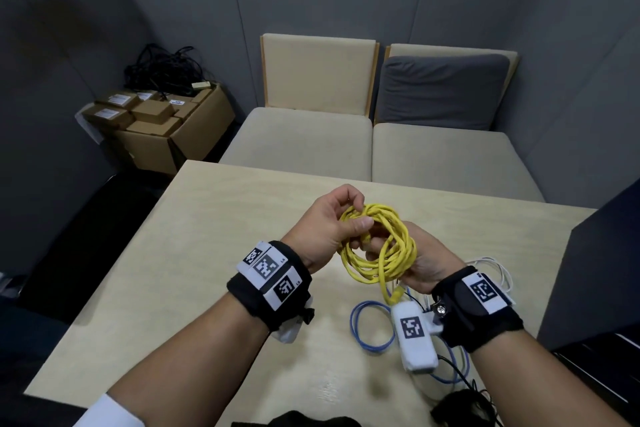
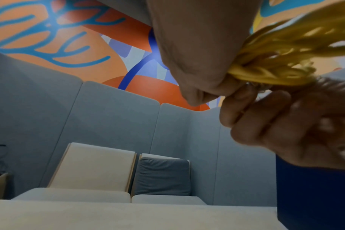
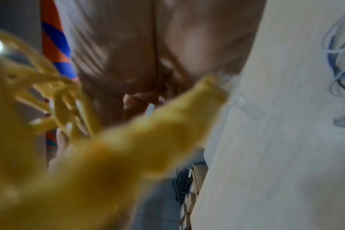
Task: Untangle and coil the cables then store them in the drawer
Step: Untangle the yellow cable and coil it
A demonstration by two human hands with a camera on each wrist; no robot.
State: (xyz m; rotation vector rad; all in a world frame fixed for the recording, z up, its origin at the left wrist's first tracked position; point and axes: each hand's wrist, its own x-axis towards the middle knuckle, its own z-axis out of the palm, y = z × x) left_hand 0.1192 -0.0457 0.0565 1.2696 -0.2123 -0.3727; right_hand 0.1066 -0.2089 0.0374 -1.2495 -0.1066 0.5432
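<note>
left hand (image 1: 327, 218) pinches yellow cable (image 1: 379, 246) coil | right hand (image 1: 420, 262) grips it, fingers hidden

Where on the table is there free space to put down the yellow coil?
The table is bare left of the left hand, and along its far edge by the sofa. It is crowded near the right hand: blue cable, white cable and black cable lie there, below the yellow coil.
</note>
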